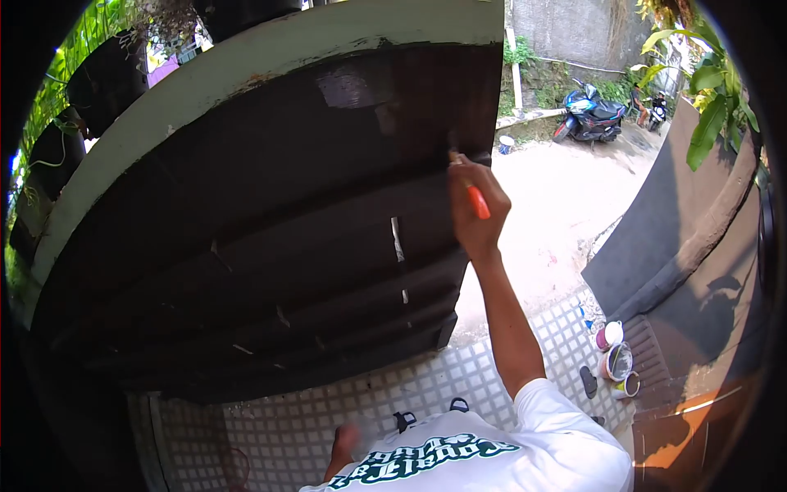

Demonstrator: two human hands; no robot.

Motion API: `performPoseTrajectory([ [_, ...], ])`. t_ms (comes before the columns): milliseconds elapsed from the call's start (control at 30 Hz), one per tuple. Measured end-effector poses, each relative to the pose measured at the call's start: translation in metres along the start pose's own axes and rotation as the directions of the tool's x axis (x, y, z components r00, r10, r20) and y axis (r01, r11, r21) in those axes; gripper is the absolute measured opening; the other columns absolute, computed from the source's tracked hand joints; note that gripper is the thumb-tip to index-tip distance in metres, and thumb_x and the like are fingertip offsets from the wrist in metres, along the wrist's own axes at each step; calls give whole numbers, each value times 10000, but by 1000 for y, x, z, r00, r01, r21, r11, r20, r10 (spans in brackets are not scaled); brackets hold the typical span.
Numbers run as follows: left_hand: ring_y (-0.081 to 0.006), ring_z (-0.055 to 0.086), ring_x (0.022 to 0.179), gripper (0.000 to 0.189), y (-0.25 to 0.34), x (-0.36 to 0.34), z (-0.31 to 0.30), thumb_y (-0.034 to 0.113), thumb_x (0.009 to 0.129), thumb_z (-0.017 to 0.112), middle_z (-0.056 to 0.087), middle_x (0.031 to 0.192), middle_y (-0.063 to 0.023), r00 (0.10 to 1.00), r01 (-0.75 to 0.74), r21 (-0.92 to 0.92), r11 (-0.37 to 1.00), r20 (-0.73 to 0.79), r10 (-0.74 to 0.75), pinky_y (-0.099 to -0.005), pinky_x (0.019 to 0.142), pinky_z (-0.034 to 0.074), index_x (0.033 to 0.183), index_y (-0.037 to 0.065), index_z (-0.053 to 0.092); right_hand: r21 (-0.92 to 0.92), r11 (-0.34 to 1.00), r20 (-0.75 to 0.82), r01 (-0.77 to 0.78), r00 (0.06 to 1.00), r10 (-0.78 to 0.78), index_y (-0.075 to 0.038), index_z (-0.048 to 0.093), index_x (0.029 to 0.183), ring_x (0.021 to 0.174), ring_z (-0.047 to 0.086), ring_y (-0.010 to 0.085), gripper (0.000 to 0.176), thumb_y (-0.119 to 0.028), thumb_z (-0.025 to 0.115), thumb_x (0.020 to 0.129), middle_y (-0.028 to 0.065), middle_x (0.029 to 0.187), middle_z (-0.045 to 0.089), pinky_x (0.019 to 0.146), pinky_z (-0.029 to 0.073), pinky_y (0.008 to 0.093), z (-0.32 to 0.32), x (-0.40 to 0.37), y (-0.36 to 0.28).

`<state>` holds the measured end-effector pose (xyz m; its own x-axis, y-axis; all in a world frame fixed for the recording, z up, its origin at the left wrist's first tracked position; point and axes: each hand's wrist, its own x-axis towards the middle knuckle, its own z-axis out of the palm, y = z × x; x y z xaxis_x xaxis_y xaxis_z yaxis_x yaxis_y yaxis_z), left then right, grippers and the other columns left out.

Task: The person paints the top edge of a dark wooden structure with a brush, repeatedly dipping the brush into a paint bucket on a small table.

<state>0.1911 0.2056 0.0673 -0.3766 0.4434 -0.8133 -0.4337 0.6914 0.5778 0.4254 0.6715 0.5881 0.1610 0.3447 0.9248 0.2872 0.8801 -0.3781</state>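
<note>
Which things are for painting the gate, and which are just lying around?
For the painting: right hand, paintbrush, dark gate, paint tins.
Just around: blue motorbike, leafy plant, black hanging pots.

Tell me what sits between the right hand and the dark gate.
In the head view, only the brush: the right hand grips its orange handle, and its tip meets the gate. Nothing else lies between them.
</note>
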Motion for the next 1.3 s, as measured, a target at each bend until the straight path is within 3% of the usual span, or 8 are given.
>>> performPoseTrajectory([
  [200, -232, 713, 912, 264, -18, 23, 6, 289, 940, 597, 714, 1043, -74, 998, 32, 50, 998, 47, -35, -409, 803, 546, 1122, 103, 643, 380, 900, 186, -213, 971, 151, -3, 722, 1007, 1020, 753, 241, 110, 38, 746, 908, 151, 1046, 773, 880, 578, 318, -1, 6, -4],
  [400, -233, 709, 916, 262, -7, 16, 14, 279, 930, 606, 713, 1046, -74, 999, 30, 57, 998, 26, -32, -415, 810, 536, 1119, 101, 643, -68, 997, -105, 48, 993, -55, 2, 729, 1010, 947, 742, 201, 89, 45, 712, 934, 119, 976, 765, 850, 567, 315, -40, 39, 47],
  [533, -240, 710, 918, 262, 0, 8, 12, 277, 925, 613, 711, 1040, -79, 998, 60, 38, 997, -6, -59, -421, 815, 533, 1111, 95, 647, -145, 989, -55, 24, 998, -32, -12, 728, 1010, 1025, 748, 307, 104, 27, 709, 916, 175, 997, 753, 866, 573, 371, -34, 41, 43],
  [600, -243, 711, 919, 262, 4, 4, 13, 280, 924, 614, 710, 1037, -81, 998, 57, 46, 997, -3, -57, -425, 822, 534, 1103, 92, 650, -4, 994, -33, 107, 994, -108, -2, 724, 998, 945, 759, 254, 90, 32, 725, 915, 157, 972, 763, 844, 574, 337, -21, 33, 31],
  [733, -244, 711, 928, 270, -7, 14, 10, 293, 926, 610, 708, 1037, -81, 999, 29, 33, 999, 33, -30, -428, 839, 538, 1098, 90, 654, 283, 953, 77, -111, 993, 93, -2, 708, 1016, 930, 715, 174, 64, -14, 729, 957, 129, 1037, 759, 843, 558, 297, -31, 34, 28],
  [933, -243, 708, 949, 299, -14, 20, 13, 307, 937, 603, 706, 1052, -85, 1000, 30, 17, 999, 8, -31, -420, 843, 545, 1131, 83, 647, -88, 987, -149, -133, 982, 119, -20, 728, 1002, 935, 726, 164, 50, -24, 728, 953, 96, 979, 760, 825, 562, 306, -62, 62, 60],
  [1100, -242, 709, 944, 311, -20, 12, 6, 304, 946, 604, 702, 1072, -85, 999, 35, 34, 999, 8, -36, -415, 833, 547, 1158, 78, 635, -77, 995, -76, 58, 995, -64, -34, 727, 998, 890, 753, 244, 66, -54, 746, 938, 132, 973, 767, 781, 554, 330, -44, 91, 44],
  [1300, -244, 710, 934, 293, -20, 13, 7, 291, 956, 601, 704, 1070, -83, 999, 37, 32, 999, -6, -37, -404, 817, 548, 1159, 81, 630, 114, 993, 0, 6, 1000, -7, -65, 731, 999, 818, 743, 132, 82, -98, 771, 935, 72, 918, 782, 697, 551, 282, -41, 105, 21],
])
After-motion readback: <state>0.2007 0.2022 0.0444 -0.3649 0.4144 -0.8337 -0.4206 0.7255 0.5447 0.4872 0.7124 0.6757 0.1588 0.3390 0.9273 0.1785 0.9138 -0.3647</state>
